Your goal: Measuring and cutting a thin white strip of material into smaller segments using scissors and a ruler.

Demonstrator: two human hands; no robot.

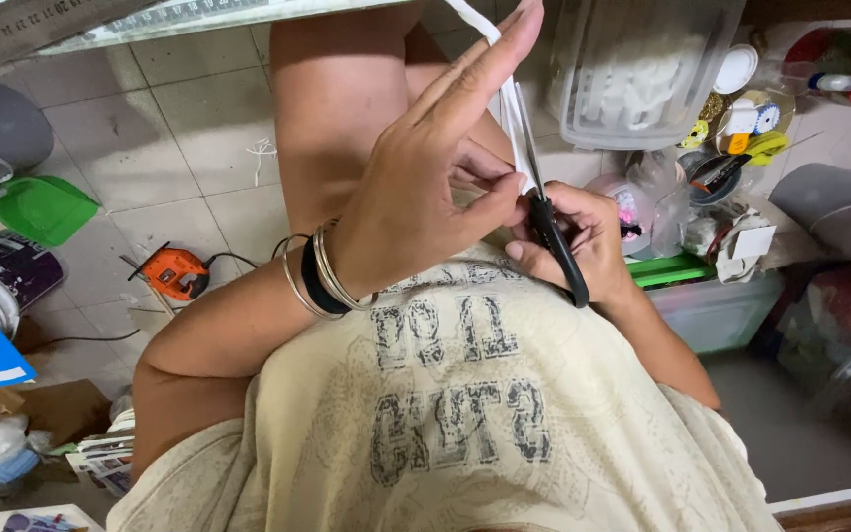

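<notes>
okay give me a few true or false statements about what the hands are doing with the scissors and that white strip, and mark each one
1. The right hand holds black-handled scissors. True.
2. The left hand pinches a white strip beside the blades. True.
3. The left wrist is bare. False: it wears several metal bangles and a dark band.
4. The scissors lie on the tiled floor. False: they are gripped in the right hand, blades pointing up along the strip.
5. An orange power tool lies on the floor. True.
</notes>
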